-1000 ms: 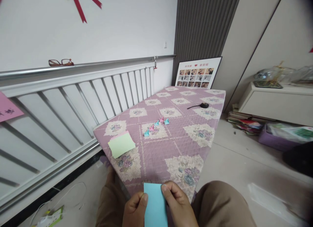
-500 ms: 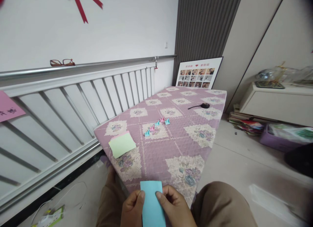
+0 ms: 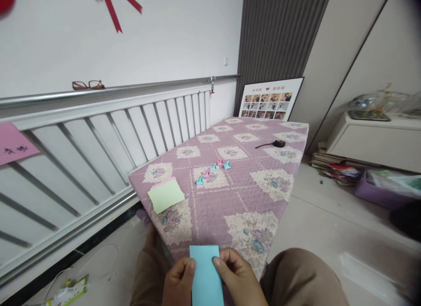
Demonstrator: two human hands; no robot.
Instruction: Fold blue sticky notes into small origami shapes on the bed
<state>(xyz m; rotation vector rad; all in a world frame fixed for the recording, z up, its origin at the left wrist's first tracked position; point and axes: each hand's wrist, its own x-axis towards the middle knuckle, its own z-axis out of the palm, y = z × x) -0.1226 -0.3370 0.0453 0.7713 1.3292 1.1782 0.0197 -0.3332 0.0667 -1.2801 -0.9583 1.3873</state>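
Note:
A narrow strip of light blue paper [image 3: 206, 275] is held upright between my two hands at the table's near end. My left hand [image 3: 179, 279] pinches its left edge between thumb and fingers. On the right edge, my right hand [image 3: 238, 275] grips it the same way, thumb in front. The lower end of the paper runs out of the picture. Farther up the table lie several small folded paper pieces, among them a blue one [image 3: 200, 180] and a pink one [image 3: 206, 173]. A stack of pale green paper sheets [image 3: 167, 196] with pink beneath rests at the left edge.
A purple flowered cloth [image 3: 213, 209] covers the table. On it, farther back, is a black round object with a strap [image 3: 279, 143]. A white radiator [image 3: 158, 126] runs along the left, with glasses [image 3: 88, 84] on the pipe above. A power strip [image 3: 70, 293] lies on the floor.
The whole view has shifted slightly to the left, so everything sits a little farther right. Both hands keep their hold on the blue paper with hardly any movement.

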